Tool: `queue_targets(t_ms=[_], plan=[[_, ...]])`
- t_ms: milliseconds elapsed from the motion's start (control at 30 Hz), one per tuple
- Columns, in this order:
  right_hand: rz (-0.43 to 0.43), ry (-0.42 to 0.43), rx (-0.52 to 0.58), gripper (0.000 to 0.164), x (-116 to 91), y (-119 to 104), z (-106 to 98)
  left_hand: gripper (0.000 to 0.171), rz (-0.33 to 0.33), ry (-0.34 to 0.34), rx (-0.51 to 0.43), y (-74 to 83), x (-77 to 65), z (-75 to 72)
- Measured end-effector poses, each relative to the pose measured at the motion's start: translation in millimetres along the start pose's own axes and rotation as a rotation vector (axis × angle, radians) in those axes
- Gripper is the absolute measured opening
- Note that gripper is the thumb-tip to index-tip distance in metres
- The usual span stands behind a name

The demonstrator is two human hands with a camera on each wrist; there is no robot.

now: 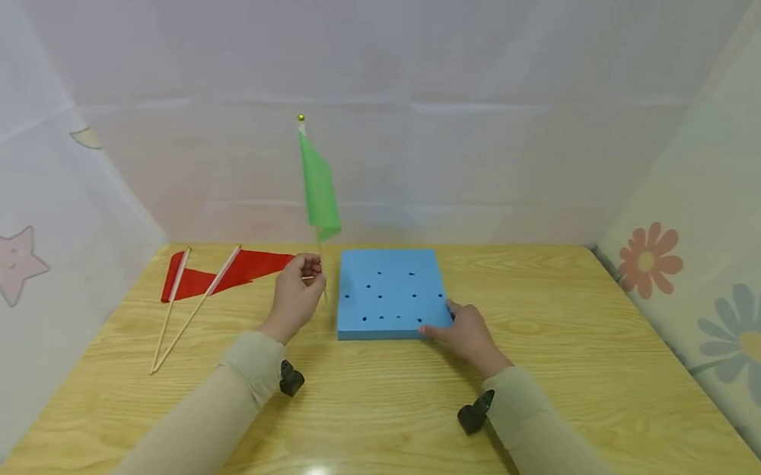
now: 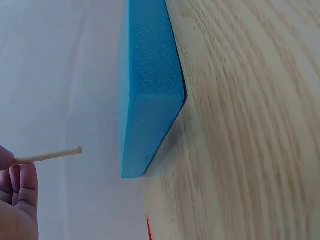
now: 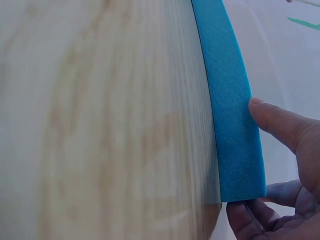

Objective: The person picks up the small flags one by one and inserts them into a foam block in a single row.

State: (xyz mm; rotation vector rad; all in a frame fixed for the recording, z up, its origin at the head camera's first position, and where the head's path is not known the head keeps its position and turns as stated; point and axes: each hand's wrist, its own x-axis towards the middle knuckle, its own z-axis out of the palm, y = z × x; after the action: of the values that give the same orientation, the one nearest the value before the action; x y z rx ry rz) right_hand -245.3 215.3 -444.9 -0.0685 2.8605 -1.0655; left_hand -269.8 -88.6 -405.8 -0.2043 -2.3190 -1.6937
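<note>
My left hand pinches the thin wooden stick of a green flag between thumb and fingers. The flag stands nearly upright, a gold ball at its top, just left of a blue foam block. In the left wrist view the bare lower end of the stick is in the air, apart from the block. Several small holes dot the block's top. My right hand grips the block's front right corner; in the right wrist view its thumb presses the top edge and the fingers curl against the side.
Two red flags lie on the wooden table to the left, their sticks meeting near the front. A pale cloth wall stands behind the table, with printed cloth at both sides.
</note>
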Motion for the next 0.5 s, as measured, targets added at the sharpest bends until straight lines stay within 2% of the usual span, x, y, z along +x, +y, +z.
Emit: queue_targets(t_ms=[167, 300, 400, 500], plan=[[-0.002, 0.005, -0.004, 0.093, -0.2, 2.6, 0.6, 0.022, 0.053, -0.001, 0.011, -1.0, 5.1, 13.9], [-0.006, 0.003, -0.01, 0.092, 0.2, 1.5, 0.5, 0.021, 0.085, -0.029, 0.038, -0.9, 8.3, 23.3], [-0.003, 0.006, -0.011, 0.092, 0.5, 0.0, 0.6, 0.022, 0.102, -0.053, 0.05, -0.7, 10.0, 27.9], [-0.003, 0.003, -0.011, 0.091, 0.5, -1.9, 1.0, 0.02, 0.106, -0.041, 0.062, -4.4, 11.7, 30.0]])
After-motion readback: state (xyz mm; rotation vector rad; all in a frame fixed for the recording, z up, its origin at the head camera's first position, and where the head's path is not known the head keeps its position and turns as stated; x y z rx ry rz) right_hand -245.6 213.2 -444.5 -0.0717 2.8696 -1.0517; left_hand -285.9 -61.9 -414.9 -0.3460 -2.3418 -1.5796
